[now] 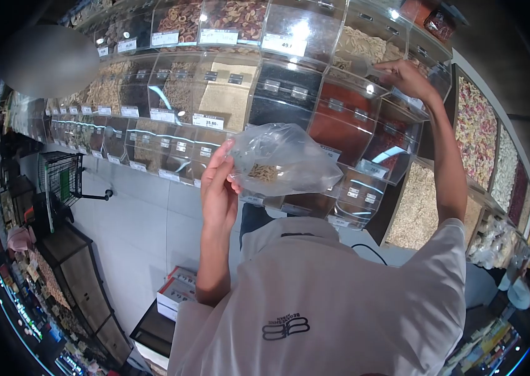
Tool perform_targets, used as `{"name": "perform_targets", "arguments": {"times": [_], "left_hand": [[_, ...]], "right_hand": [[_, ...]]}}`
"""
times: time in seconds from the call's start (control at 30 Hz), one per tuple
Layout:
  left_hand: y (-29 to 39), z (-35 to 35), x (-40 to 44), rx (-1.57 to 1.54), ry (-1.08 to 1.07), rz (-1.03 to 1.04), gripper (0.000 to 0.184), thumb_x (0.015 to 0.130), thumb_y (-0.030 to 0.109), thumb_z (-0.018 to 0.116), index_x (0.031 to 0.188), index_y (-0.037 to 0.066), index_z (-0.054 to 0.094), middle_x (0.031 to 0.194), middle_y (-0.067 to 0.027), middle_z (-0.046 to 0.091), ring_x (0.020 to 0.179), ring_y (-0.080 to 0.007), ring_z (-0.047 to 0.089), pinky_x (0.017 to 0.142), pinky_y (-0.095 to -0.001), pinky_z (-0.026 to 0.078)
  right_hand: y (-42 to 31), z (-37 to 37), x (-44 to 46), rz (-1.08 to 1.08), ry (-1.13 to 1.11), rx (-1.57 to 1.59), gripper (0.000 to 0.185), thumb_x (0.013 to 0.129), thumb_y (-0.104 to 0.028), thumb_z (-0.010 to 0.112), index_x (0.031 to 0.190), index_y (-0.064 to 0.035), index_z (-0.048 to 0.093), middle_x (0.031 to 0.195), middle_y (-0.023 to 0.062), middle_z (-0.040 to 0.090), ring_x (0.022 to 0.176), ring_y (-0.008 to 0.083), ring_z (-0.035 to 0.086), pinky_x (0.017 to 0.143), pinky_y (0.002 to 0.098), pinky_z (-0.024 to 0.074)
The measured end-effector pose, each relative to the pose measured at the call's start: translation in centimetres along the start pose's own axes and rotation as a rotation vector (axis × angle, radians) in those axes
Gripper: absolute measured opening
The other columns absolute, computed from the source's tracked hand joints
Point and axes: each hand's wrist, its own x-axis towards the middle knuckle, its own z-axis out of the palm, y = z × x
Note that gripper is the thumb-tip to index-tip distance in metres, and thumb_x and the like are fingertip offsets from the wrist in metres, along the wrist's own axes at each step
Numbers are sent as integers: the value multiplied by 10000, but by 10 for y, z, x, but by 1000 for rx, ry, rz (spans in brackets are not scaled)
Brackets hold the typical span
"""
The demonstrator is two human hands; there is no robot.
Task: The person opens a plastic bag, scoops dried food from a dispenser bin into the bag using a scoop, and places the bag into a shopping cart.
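My left hand (220,178) pinches the edge of a translucent plastic bag (296,156), thumb and fingers closed on it. A small heap of brownish dry pieces (263,173) lies inside the bag. Up at the right, my right hand (406,80) reaches into an acrylic bin of pale dried slices (365,42). Its index finger points left and the other fingers are curled. Just past the fingertip is a cloudy, scoop-like shape (355,65); whether my fingers grip it I cannot make out.
Tiered clear bins with hinged lids and price labels (285,44) fill the front. Open trays of petals (474,135) and pale grains (416,207) stand at the right. A shopping cart (61,178) stands on the left floor, boxes (176,293) lower left. Another person's blurred head (47,61) appears upper left.
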Motion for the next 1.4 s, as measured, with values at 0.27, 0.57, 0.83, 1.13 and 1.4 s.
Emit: {"name": "perform_targets", "arguments": {"times": [0.27,0.57,0.83,1.13,1.4], "left_hand": [[-3,3,-2,40,-6,-3,430,962,114,531,1374,7,467,664,66,467,530,-11,434,488,-165,362],[1,-2,-12,29,-2,39,405,961,108,538,1356,26,498,675,60,469,545,-11,418,491,-167,341],[0,-5,-18,24,-24,40,409,960,110,536,1358,23,494,678,56,467,559,-21,420,506,-177,345],[-1,-5,-20,18,-44,28,392,961,114,545,1340,25,506,664,56,468,550,-22,437,510,-179,368],[-3,-8,-20,19,-56,34,395,959,120,555,1337,19,502,649,63,463,531,-16,435,499,-179,364]], "right_hand": [[17,41,-3,300,8,817,154,928,-195,599,1014,-87,669,755,-27,624,492,8,428,380,178,274],[12,79,-19,255,317,992,342,955,-287,592,1194,-47,635,807,-30,651,570,22,469,495,190,364],[12,93,-41,218,514,1107,486,932,-290,636,1331,-31,536,923,9,667,615,48,488,516,178,367],[-35,70,-95,203,473,1058,443,949,-241,607,1331,-27,542,915,12,661,595,39,475,486,165,334],[-111,40,-163,58,142,1002,366,928,-90,597,1289,-27,589,829,41,657,533,48,478,471,190,375]]}}
